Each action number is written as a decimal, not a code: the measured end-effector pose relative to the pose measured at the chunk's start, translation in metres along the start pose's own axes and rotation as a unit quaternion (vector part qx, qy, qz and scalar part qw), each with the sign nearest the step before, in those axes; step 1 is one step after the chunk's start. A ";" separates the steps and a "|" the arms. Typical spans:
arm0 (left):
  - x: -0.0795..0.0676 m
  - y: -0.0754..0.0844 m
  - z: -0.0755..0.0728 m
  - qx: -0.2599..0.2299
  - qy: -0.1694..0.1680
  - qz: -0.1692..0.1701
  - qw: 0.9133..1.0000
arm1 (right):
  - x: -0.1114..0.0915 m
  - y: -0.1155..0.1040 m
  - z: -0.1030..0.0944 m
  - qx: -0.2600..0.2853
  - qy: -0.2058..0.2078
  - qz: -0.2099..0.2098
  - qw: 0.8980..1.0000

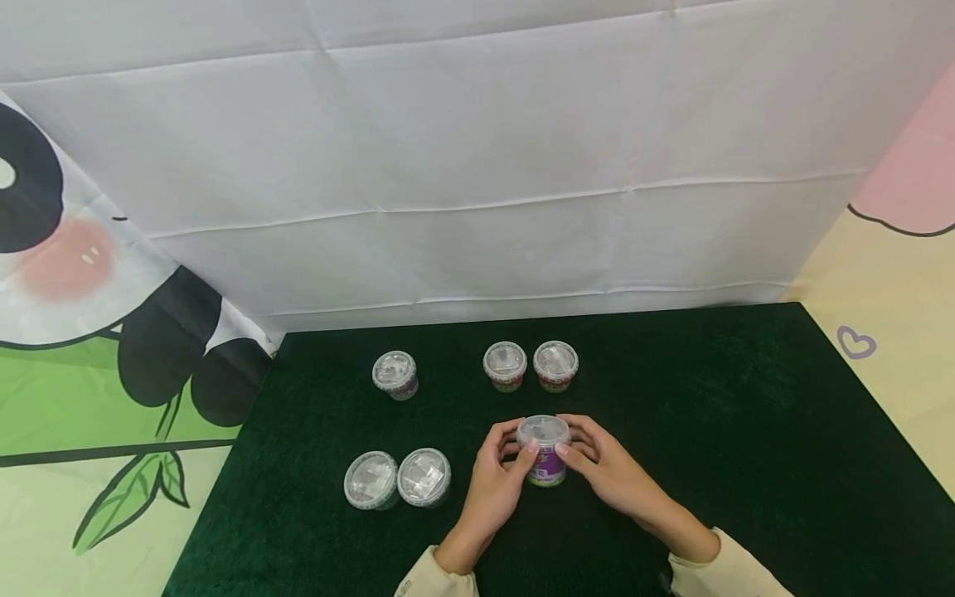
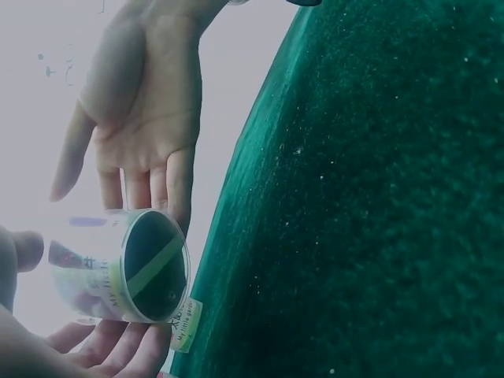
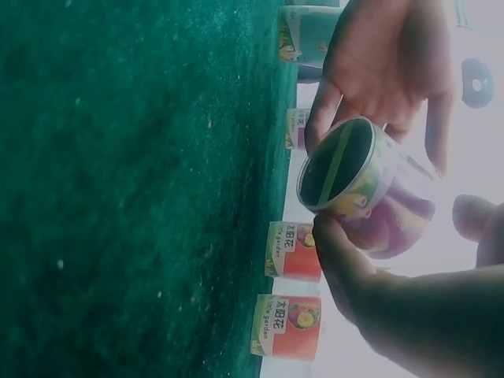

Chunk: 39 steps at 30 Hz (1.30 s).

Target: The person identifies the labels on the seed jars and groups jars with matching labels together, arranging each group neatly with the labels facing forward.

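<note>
A purple-labelled plastic cup with a clear lid (image 1: 546, 466) is held between both hands near the front middle of the green cloth. My left hand (image 1: 498, 477) grips its left side, thumb in front and fingers round the back. On the other side, my right hand (image 1: 615, 468) grips it the same way. The base of the cup (image 3: 339, 161) shows in the right wrist view, raised off the cloth. Its label (image 2: 90, 272) is partly washed out by glare in the left wrist view.
Two lidded cups (image 1: 371, 481) (image 1: 424, 478) stand left of my hands. Behind them is a smaller cup (image 1: 395, 373). Two red-labelled cups (image 1: 505, 365) (image 1: 555, 365) stand at the back middle. White fabric (image 1: 477, 166) rises behind the green cloth (image 1: 709, 414).
</note>
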<state>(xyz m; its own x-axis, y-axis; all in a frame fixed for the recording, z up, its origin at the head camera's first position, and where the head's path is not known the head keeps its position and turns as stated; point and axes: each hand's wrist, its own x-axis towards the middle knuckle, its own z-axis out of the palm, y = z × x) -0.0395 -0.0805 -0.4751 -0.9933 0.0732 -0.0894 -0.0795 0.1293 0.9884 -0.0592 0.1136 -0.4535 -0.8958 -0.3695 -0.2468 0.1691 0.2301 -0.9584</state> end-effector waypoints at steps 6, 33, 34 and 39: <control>0.000 -0.001 0.002 -0.006 0.008 0.003 1.000 | 0.002 0.001 0.002 -0.007 0.003 -0.002 1.000; -0.002 -0.007 -0.009 -0.028 -0.043 -0.009 0.999 | 0.001 0.006 -0.004 0.017 -0.047 -0.006 0.999; -0.002 -0.007 -0.009 -0.026 -0.035 -0.007 0.999 | 0.001 0.005 -0.003 0.015 -0.041 -0.005 0.999; -0.003 -0.007 -0.003 -0.013 -0.008 0.003 1.000 | 0.000 0.004 0.002 -0.005 -0.021 -0.006 1.000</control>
<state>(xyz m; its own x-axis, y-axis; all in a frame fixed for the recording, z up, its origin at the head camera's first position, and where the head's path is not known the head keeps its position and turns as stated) -0.0364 -0.0847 -0.4813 -0.9924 0.0887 -0.0856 -0.0763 0.1039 0.9917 -0.0579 0.1128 -0.4580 -0.8796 -0.4104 -0.2406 0.1537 0.2336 -0.9601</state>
